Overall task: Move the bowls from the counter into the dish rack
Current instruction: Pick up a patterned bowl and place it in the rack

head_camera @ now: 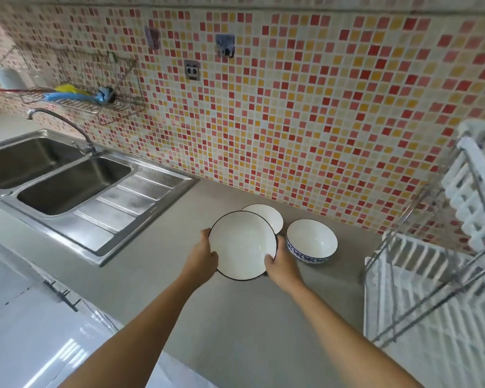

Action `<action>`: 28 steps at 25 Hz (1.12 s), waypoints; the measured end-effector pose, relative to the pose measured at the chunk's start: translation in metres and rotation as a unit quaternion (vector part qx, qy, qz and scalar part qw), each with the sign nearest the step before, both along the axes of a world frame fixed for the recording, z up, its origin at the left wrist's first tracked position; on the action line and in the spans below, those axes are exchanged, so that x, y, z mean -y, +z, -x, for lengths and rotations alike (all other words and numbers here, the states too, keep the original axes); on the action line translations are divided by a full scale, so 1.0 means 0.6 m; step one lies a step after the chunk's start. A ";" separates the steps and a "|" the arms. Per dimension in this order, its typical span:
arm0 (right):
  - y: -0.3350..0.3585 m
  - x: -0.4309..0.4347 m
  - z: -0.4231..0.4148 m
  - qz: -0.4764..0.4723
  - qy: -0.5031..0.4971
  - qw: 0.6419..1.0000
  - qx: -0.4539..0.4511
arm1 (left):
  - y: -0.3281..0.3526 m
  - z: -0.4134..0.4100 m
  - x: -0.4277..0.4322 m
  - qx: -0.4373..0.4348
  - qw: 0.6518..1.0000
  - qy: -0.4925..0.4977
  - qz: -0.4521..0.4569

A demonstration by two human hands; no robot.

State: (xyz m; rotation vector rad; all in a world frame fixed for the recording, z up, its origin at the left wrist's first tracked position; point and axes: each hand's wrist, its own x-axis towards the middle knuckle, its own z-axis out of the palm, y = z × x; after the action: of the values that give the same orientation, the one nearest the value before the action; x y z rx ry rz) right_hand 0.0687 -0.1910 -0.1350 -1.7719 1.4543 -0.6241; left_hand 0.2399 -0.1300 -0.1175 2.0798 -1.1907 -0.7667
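A large white bowl with a thin black rim (241, 243) is held above the grey counter (235, 317). My left hand (203, 254) grips its left edge and my right hand (280, 266) grips its lower right edge. Behind it, partly hidden, a second black-rimmed white bowl (268, 217) rests on the counter. To the right stands a smaller bowl with a blue patterned outside (312, 241). The white dish rack with a metal frame (431, 289) stands at the right edge of the counter, with no dishes visible in it.
A steel double sink (67, 180) with a drainboard and a curved tap (59, 121) lies to the left. A wire shelf (90, 88) with a blue and yellow brush hangs on the mosaic-tiled wall. White cabinet fronts run along the lower left.
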 end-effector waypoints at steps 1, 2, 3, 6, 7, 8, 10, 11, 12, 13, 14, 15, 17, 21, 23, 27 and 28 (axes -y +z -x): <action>0.030 -0.020 0.007 0.013 -0.006 0.999 0.028 | 0.024 0.001 -0.016 0.012 0.999 -0.002 0.035; 0.061 -0.039 0.016 0.018 -0.013 0.999 0.048 | 0.051 0.006 -0.034 0.024 0.997 -0.003 0.069; 0.093 -0.058 0.027 0.014 -0.020 0.998 0.061 | 0.078 0.013 -0.052 0.030 0.994 -0.005 0.106; 0.184 -0.106 0.070 0.046 -0.013 0.996 0.069 | 0.156 0.055 -0.098 0.015 0.978 -0.026 0.205; 0.216 -0.124 0.089 0.085 -0.013 0.994 0.066 | 0.183 0.072 -0.111 0.005 0.972 -0.037 0.231; 0.246 -0.142 0.110 0.134 -0.016 0.989 0.063 | 0.211 0.091 -0.122 -0.017 0.964 -0.054 0.260; 0.297 -0.175 0.155 0.232 -0.030 0.970 0.066 | 0.273 0.129 -0.138 -0.068 0.946 -0.093 0.302; 0.319 -0.191 0.178 0.278 -0.040 0.957 0.073 | 0.309 0.148 -0.146 -0.080 0.939 -0.115 0.314; 0.339 -0.206 0.197 0.318 -0.050 0.944 0.079 | 0.342 0.163 -0.153 -0.085 0.932 -0.140 0.323; 0.357 -0.220 0.215 0.351 -0.063 0.930 0.084 | 0.370 0.176 -0.159 -0.092 0.925 -0.166 0.329; 0.375 -0.233 0.238 0.384 -0.074 0.916 0.091 | 0.397 0.195 -0.166 -0.095 0.916 -0.195 0.336; 0.390 -0.244 0.262 0.418 -0.083 0.899 0.096 | 0.420 0.213 -0.172 -0.095 0.908 -0.220 0.343; 0.412 -0.254 0.309 0.485 -0.093 0.865 0.087 | 0.454 0.250 -0.179 -0.086 0.893 -0.273 0.347; 0.448 -0.264 0.421 0.603 -0.103 0.791 0.007 | 0.503 0.347 -0.188 -0.016 0.858 -0.381 0.344; 0.462 -0.264 0.481 0.631 -0.114 0.767 -0.034 | 0.521 0.396 -0.182 0.007 0.840 -0.420 0.342; 0.495 -0.251 0.619 0.623 -0.101 0.770 -0.092 | 0.538 0.512 -0.136 0.003 0.813 -0.469 0.344; 0.504 -0.249 0.657 0.606 -0.079 0.785 -0.101 | 0.537 0.543 -0.121 -0.020 0.809 -0.474 0.346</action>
State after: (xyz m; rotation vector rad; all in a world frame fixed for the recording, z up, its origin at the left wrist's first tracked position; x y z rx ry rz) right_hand -0.3254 -0.0417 0.1675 -2.7148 1.4160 -1.7943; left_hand -0.0858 -0.0576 0.2046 0.7896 -2.1116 -0.6103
